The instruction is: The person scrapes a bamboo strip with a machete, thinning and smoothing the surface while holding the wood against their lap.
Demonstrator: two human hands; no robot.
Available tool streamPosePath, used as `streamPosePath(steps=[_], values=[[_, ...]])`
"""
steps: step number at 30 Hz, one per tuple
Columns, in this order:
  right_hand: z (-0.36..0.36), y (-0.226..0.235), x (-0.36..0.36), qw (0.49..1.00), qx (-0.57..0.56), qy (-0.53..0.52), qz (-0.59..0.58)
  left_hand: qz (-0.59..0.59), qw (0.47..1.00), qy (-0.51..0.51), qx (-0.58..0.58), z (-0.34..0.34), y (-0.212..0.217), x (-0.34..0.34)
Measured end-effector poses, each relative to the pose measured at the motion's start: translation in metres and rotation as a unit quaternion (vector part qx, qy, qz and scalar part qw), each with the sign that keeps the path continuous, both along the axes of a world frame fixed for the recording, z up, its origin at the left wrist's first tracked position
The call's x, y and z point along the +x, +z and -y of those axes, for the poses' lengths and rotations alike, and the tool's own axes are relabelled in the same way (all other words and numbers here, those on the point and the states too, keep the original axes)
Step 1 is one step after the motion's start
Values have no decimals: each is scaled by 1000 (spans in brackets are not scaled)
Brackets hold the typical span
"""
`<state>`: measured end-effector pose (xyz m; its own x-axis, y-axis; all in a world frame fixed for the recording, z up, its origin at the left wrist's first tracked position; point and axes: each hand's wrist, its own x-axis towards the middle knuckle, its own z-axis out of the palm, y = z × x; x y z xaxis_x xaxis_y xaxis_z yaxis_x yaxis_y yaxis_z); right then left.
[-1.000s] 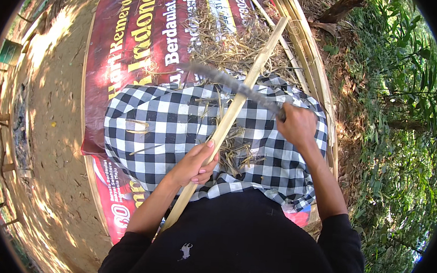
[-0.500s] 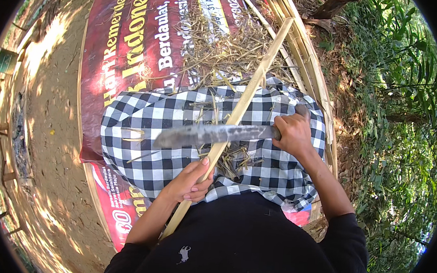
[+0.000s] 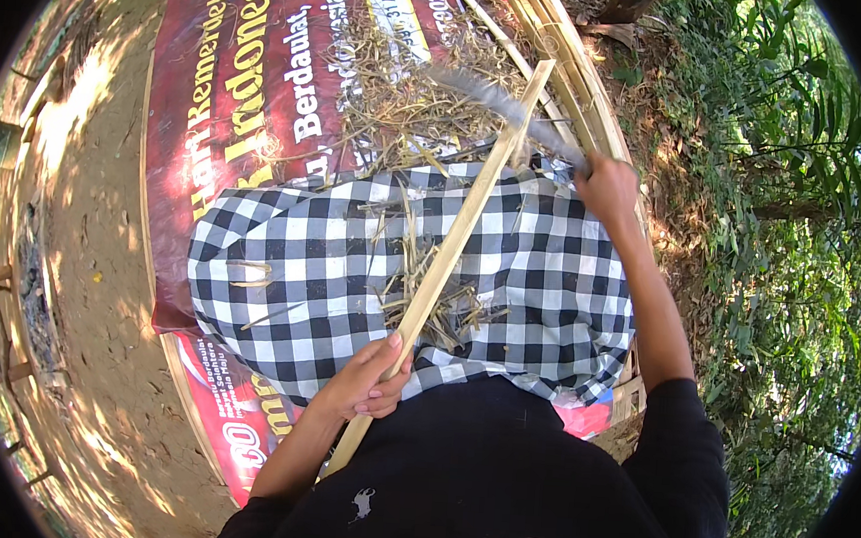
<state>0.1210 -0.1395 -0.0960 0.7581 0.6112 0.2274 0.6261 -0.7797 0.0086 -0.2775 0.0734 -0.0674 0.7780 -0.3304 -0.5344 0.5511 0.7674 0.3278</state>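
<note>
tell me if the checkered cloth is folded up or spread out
Spread out. The checkered cloth lies open across the person's lap, with shavings and the bamboo strip on top.

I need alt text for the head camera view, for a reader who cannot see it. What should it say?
Seen from above, a person's left hand grips a long pale bamboo strip over a black-and-white checked cloth, while the right hand holds a blurred grey blade at the strip's far end. Dry shavings lie on a red printed banner beyond.

Head-worn fisheye, looking steeply down, close
</note>
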Motion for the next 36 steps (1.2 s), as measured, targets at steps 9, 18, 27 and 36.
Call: streamPosePath(steps=[9,18,27,36], values=[[-13,16,-75,979,-18,201,-10,-2,999,26,-26,1,-10,-4],[-34,41,-1,988,-53,-108,-94,6,1000,-13,3,3,-17,10],[-3,-4,45,988,23,-141,-67,-4,999,0,-41,-2,-9,-12],[-24,56,-40,946,236,-100,-198,42,988,57,135,-17,0,12]])
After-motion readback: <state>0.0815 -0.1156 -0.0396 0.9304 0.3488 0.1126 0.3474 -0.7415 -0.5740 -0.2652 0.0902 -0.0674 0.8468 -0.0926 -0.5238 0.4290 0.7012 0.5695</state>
